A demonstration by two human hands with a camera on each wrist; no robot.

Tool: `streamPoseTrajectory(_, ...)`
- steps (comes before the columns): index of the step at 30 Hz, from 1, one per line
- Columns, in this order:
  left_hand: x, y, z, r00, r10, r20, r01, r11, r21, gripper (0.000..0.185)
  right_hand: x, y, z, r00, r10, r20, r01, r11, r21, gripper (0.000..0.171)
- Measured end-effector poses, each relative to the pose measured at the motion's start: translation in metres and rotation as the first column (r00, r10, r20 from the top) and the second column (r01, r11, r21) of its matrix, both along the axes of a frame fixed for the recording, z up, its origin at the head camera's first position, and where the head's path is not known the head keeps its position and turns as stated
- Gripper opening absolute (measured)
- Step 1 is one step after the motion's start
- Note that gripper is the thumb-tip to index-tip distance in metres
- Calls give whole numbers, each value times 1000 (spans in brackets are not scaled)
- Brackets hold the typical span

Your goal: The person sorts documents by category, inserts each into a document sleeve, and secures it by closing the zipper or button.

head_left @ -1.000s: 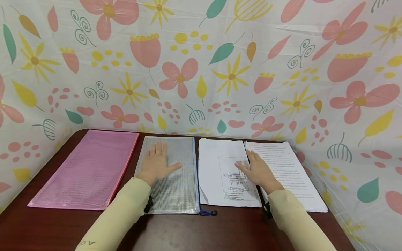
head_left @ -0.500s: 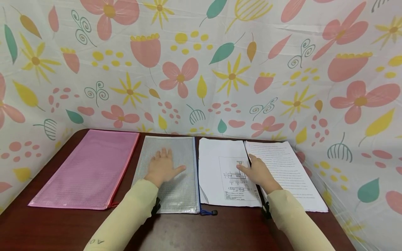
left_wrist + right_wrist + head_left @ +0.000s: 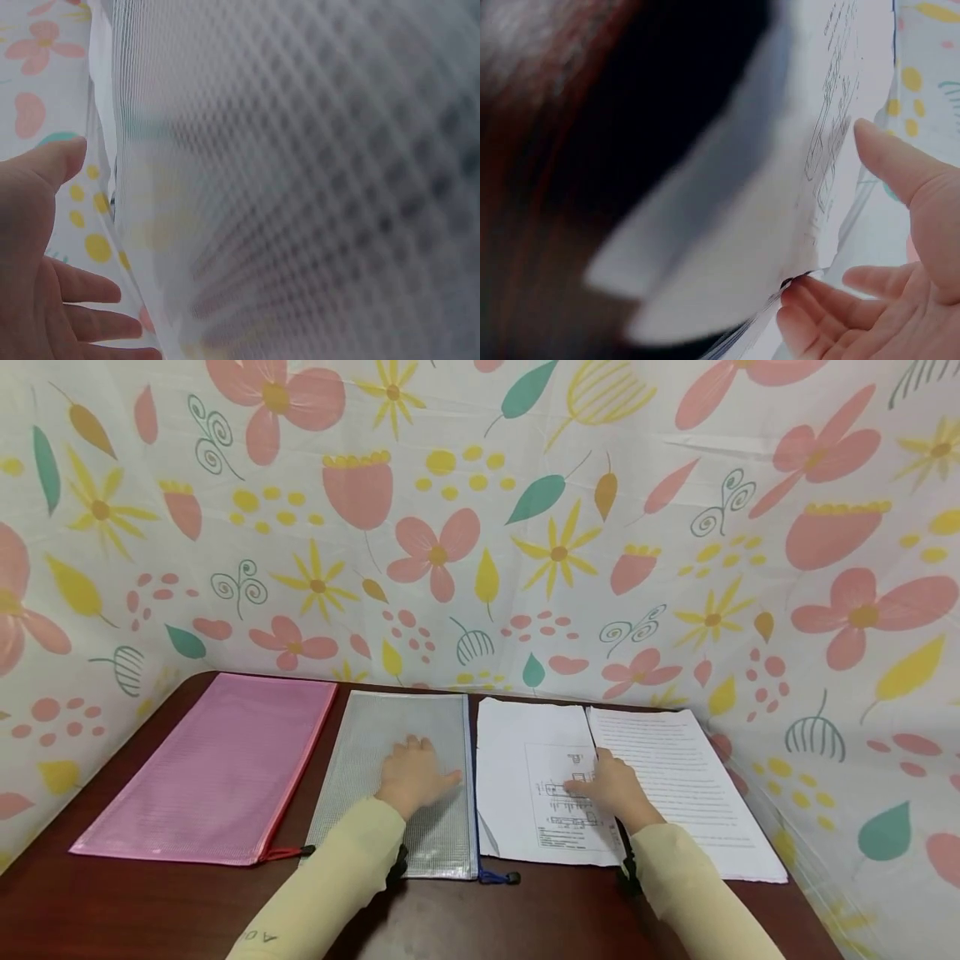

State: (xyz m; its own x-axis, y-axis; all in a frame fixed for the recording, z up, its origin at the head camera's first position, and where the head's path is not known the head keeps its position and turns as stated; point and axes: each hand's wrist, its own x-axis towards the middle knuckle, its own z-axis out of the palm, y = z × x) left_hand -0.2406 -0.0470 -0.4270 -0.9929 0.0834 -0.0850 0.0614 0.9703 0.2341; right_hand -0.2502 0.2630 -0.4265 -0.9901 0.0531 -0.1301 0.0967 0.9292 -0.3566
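My left hand (image 3: 416, 774) lies flat, fingers straight, on a clear mesh zip pouch (image 3: 375, 752) with a blue zip edge. In the left wrist view, that hand (image 3: 52, 262) is spread beside the blurred mesh of the pouch (image 3: 300, 187). My right hand (image 3: 609, 785) rests where a sheet with a printed diagram (image 3: 525, 777) meets a stack of text pages (image 3: 675, 768). Seen from the right wrist, the fingertips (image 3: 799, 292) touch the edge of the diagram sheet (image 3: 780, 225). The thumb stands apart from the paper.
A pink mesh pouch (image 3: 217, 768) lies left of the clear one on the dark brown table (image 3: 525, 918). A blue zip pull (image 3: 498, 877) pokes out at the clear pouch's near corner. A flowered cloth (image 3: 480, 527) walls in the back and both sides.
Both hands have slid back toward me. The left one has also drifted right along the clear pouch, and the right hand's fingers now sit at the diagram sheet's right edge.
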Motion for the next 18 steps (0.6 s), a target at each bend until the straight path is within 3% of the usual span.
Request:
streamPoseTrajectory(12, 8, 29, -3, 996, 62, 70, -62, 998, 4, 98, 3, -10, 10, 995, -88, 56, 90, 995, -33, 97)
streamPoseTrajectory(14, 8, 31, -4, 995, 71, 75, -71, 997, -8, 98, 3, -10, 10, 992, -104, 73, 107, 993, -43, 91)
streamPoseTrajectory(18, 8, 34, -5, 994, 76, 78, -75, 997, -18, 97, 2, -7, 7, 987, -124, 100, 136, 984, -115, 63)
